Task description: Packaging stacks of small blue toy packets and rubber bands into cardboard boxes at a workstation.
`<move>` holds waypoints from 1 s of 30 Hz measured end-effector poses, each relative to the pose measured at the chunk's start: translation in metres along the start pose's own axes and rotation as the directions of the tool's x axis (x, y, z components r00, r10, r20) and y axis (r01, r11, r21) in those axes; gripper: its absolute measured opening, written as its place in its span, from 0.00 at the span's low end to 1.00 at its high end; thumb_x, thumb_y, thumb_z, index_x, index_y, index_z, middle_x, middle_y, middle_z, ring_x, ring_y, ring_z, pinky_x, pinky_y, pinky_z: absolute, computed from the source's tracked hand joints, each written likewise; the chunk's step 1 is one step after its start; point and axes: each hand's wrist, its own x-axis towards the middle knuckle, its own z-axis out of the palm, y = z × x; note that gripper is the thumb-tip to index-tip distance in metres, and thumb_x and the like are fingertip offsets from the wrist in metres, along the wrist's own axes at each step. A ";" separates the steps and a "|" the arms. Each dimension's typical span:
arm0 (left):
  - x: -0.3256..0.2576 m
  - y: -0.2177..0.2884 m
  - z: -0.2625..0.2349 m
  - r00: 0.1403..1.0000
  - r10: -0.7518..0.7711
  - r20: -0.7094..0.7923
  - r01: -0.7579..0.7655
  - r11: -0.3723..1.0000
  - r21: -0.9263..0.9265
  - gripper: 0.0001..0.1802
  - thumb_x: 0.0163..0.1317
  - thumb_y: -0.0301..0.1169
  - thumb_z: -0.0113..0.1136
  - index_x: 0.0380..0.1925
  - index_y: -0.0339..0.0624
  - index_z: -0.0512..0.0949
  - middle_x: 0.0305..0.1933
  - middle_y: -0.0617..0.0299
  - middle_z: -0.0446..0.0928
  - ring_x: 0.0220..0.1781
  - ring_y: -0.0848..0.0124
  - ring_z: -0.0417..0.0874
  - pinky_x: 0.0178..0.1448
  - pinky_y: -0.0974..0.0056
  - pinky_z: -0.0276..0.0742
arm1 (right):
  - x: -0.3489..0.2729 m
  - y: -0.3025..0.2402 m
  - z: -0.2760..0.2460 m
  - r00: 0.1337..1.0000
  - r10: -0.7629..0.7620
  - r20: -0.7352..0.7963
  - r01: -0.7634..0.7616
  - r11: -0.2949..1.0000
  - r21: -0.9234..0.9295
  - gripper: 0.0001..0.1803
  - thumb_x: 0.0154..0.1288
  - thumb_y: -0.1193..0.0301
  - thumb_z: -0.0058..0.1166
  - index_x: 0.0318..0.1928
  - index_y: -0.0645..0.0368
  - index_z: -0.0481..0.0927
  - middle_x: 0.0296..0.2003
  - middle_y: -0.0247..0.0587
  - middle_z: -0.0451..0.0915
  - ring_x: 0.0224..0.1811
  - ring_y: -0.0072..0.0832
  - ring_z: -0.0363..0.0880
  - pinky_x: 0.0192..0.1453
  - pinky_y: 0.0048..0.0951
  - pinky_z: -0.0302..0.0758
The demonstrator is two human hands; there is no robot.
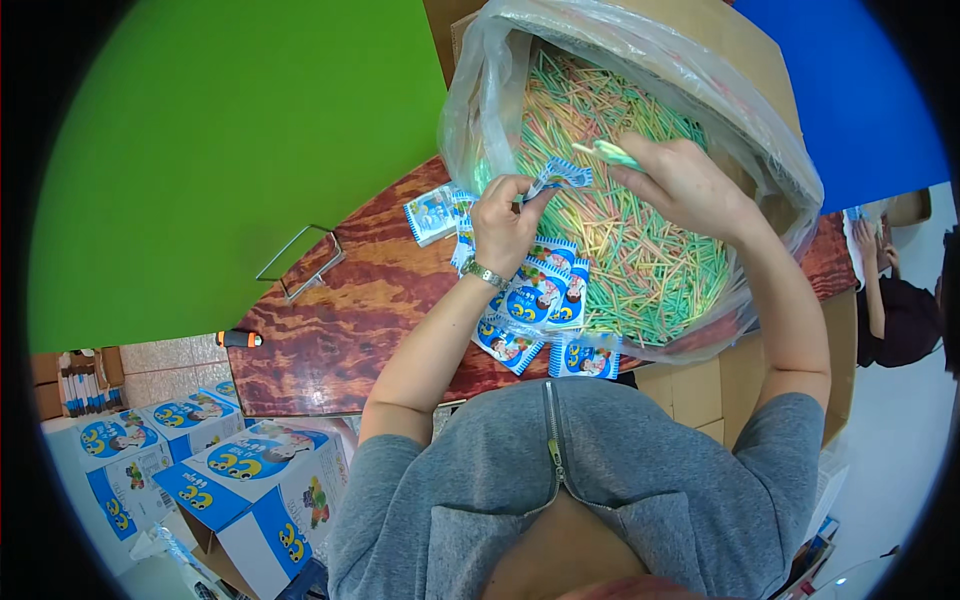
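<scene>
My left hand (503, 228), with a watch on its wrist, pinches a small blue-and-white packet (560, 175) whose upper end points toward my other hand. A small bunch of thin pastel candy sticks (612, 153) is held between the thumb and fingers of my right hand (690, 188), just right of the packet and apart from it. Both hands are over a large carton lined with a clear plastic bag (478, 105). Loose green, yellow and pink sticks (660, 270) fill the bag. Below my left hand lie several blue-and-white packets (545, 295); whether each is filled I cannot tell.
The red-brown wooden table (330, 365) carries a bent metal wire frame (300, 262) and an orange-and-black object (240, 339) at its left edge. Printed cartons (255, 470) stand lower left. Green (240, 150) and blue surfaces flank the big carton. Another person (900, 320) is at the far right.
</scene>
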 end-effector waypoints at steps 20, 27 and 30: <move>0.002 0.001 -0.006 0.946 0.319 -0.055 -0.306 0.936 0.171 0.10 0.48 0.21 0.71 0.29 0.39 0.78 0.31 0.57 0.81 0.31 0.61 0.81 0.33 0.61 0.75 | 0.060 -0.016 -0.016 0.861 0.076 0.503 0.124 0.927 -0.353 0.16 0.65 0.62 0.58 0.36 0.65 0.81 0.28 0.55 0.81 0.35 0.51 0.82 0.41 0.47 0.78; -0.001 0.005 -0.009 0.963 0.261 -0.060 -0.251 0.958 0.138 0.09 0.50 0.22 0.71 0.30 0.39 0.79 0.31 0.57 0.81 0.29 0.62 0.81 0.30 0.63 0.75 | 0.066 -0.028 -0.014 0.841 0.039 0.539 0.235 0.872 -0.430 0.19 0.60 0.59 0.63 0.40 0.64 0.78 0.25 0.53 0.81 0.34 0.51 0.82 0.41 0.46 0.77; -0.001 0.011 -0.013 0.990 0.143 -0.016 -0.141 0.987 0.072 0.09 0.52 0.23 0.71 0.32 0.38 0.80 0.32 0.58 0.82 0.28 0.68 0.82 0.30 0.66 0.75 | 0.066 -0.055 -0.018 0.889 0.040 0.456 0.221 0.835 -0.504 0.24 0.57 0.59 0.66 0.47 0.63 0.77 0.30 0.53 0.81 0.37 0.52 0.82 0.43 0.45 0.77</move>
